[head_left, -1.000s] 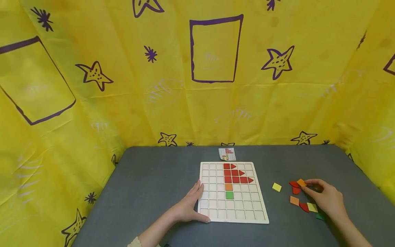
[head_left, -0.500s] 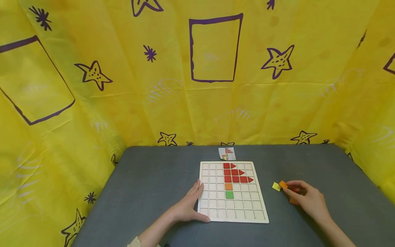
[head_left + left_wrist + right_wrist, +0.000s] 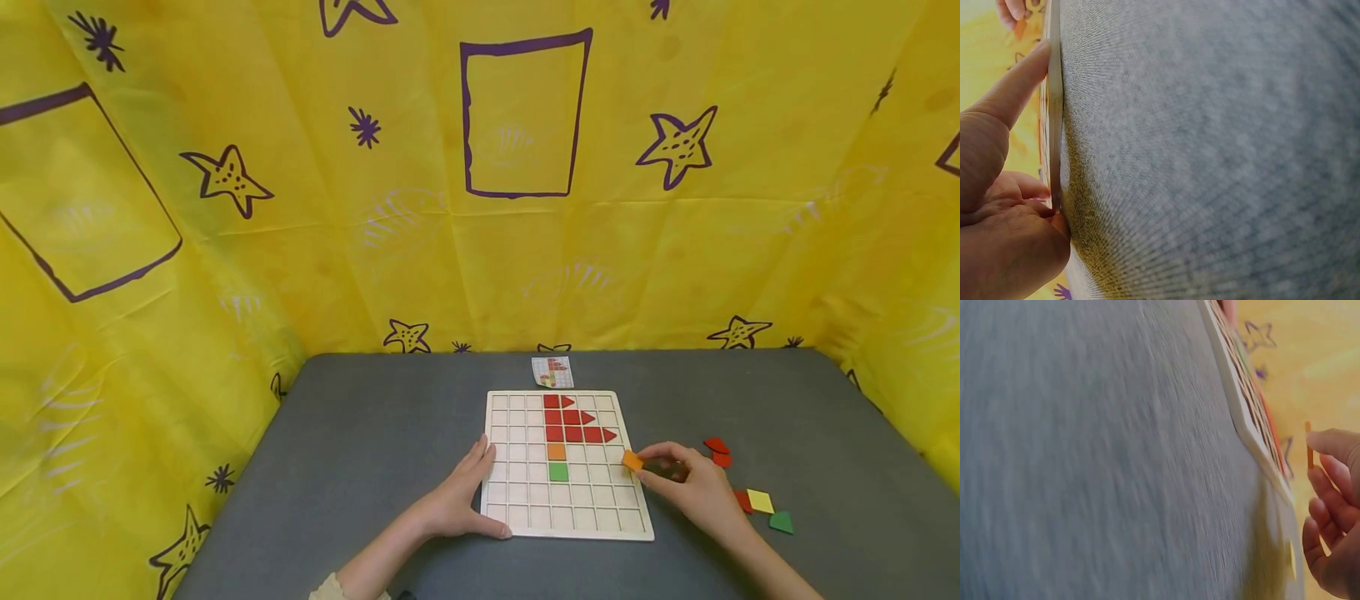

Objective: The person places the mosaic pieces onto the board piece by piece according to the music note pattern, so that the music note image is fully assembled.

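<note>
My right hand (image 3: 693, 487) pinches an orange square tile (image 3: 632, 461) between thumb and index finger, over the right edge of the white grid board (image 3: 517, 493). In the right wrist view the tile is edge-on and raised above the board. My left hand (image 3: 457, 492) rests on the board's left side, fingers along the left edge and thumb at the front edge. Rows of red tiles (image 3: 573, 434), squares ending in pointed pieces, lie in the board's upper cells. An orange tile (image 3: 556, 452) and a green tile (image 3: 558, 472) sit in a column below them.
Right of the board lie loose red pieces (image 3: 717, 451), a pale yellow square (image 3: 760, 501) and a green piece (image 3: 782, 522). A yellow tile (image 3: 1291, 559) lies under my right hand. Behind the board is a small printed card (image 3: 552, 372). A yellow patterned cloth (image 3: 420, 275) surrounds the grey table.
My right hand has carried the orange tile leftward from the loose pieces to the board's right edge. Its arm now uncovers the yellow square and green piece. My left hand stays put.
</note>
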### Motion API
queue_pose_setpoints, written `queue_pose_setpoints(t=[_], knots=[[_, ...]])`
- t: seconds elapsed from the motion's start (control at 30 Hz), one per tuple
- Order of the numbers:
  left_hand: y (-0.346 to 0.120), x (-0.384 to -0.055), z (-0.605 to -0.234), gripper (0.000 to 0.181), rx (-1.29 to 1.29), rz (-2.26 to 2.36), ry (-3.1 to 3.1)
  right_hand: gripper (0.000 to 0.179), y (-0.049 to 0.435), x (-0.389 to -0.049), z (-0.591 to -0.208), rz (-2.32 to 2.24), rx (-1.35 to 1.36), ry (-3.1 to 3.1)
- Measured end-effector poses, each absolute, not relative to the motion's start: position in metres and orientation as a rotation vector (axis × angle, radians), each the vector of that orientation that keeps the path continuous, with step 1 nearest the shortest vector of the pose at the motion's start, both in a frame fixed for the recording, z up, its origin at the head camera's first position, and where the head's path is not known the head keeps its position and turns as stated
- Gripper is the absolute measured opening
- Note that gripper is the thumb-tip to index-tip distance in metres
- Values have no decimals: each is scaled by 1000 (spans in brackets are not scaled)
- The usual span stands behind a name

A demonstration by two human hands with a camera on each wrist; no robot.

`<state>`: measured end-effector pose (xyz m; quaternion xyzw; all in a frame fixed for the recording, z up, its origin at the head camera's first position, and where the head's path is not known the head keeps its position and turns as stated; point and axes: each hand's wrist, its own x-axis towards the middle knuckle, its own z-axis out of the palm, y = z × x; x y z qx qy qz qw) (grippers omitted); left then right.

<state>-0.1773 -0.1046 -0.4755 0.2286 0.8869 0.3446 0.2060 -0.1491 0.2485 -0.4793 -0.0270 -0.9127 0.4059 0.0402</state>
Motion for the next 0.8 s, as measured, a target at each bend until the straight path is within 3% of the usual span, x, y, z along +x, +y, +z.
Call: queue_pose_setpoints(t=[0.3,0.57,0.8], knots=[[-104,-178,-475,116,633,957,2467,22,208,-144,-488,1297,226,-2755],[-104,-177,-474,115,625,948,2466,26,187,-148,-499,1124,653,-2577],[-104,-177,-472,115,613,940,2467,25,178,-151,-500,1093,789,-2532]])
